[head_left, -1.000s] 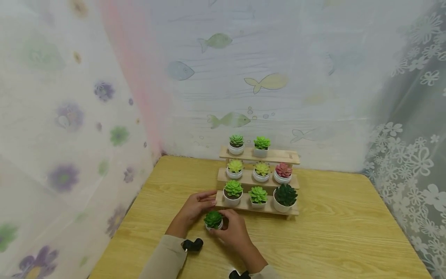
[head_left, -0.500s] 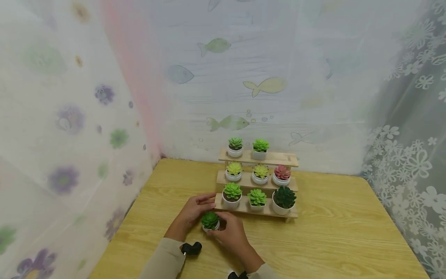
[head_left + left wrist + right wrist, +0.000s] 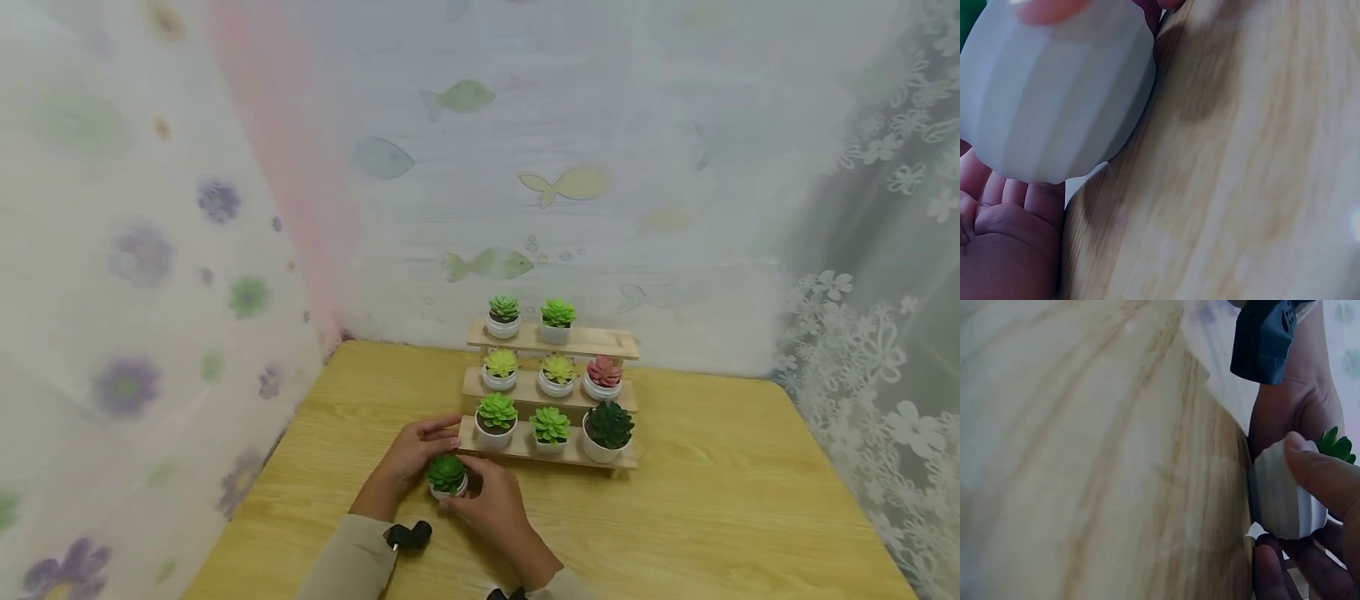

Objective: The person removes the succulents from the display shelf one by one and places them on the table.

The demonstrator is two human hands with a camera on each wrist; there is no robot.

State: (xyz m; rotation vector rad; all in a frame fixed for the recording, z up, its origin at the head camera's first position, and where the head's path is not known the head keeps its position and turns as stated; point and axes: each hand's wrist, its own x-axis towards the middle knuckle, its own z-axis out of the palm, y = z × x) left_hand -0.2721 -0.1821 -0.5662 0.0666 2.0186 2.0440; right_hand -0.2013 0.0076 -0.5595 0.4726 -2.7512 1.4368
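Note:
A small dark green potted succulent (image 3: pixel 447 473) in a white ribbed pot is low on the wooden table, just in front of the left end of a tiered wooden stand (image 3: pixel 517 454). My right hand (image 3: pixel 491 507) pinches this pot between thumb and fingers; in the right wrist view the thumb lies along the white pot (image 3: pixel 1279 494). My left hand (image 3: pixel 408 457) rests beside the pot, its fingers loosely extended to the stand's front left corner. The left wrist view has the pot (image 3: pixel 1060 94) close up, with the left palm (image 3: pixel 1010 250) behind it.
Several potted succulents stand on the stand's three tiers, among them a pink one (image 3: pixel 603 375) and a large dark green one (image 3: pixel 607 429). The top tier's right end (image 3: pixel 611 340) is bare wood. Patterned curtains (image 3: pixel 390 250) hang behind and beside the table (image 3: pixel 720 492).
My right hand has shifted the potted succulent slightly left, closer to my left hand. The left hand stays at the stand's corner. The head view has moved a little.

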